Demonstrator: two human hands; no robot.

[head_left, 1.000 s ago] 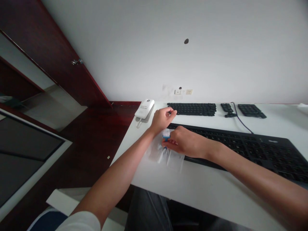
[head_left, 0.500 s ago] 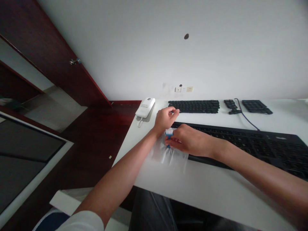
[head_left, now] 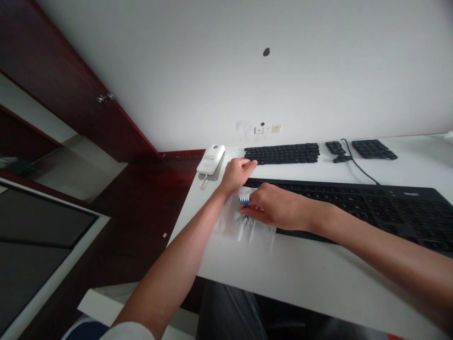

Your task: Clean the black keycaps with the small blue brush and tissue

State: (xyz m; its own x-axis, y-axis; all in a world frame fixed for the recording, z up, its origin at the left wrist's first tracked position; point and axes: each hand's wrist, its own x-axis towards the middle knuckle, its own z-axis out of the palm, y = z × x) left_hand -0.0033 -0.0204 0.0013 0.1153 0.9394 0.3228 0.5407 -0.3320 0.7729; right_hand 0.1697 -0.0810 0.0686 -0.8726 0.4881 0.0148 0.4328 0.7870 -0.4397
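Holding brush (head_left: 245, 199), apparently over plastic (head_left: 229, 221), right forearm (head_left: 375, 245) part-hiding keyboard (head_left: 406, 208)

Desk (head_left: 297, 274): flat, smooth white top
Far left: white, rounded-rectangular device (head_left: 211, 160) with white cable (head_left: 204, 181)
Far edge: black plastic keycaps (head_left: 283, 154) in three groups
Middle: long, black plastic keyboard (head_left: 412, 205), thin dark cord (head_left: 363, 166) behind
Near left: clear, wrinkled plastic sheet (head_left: 229, 224)
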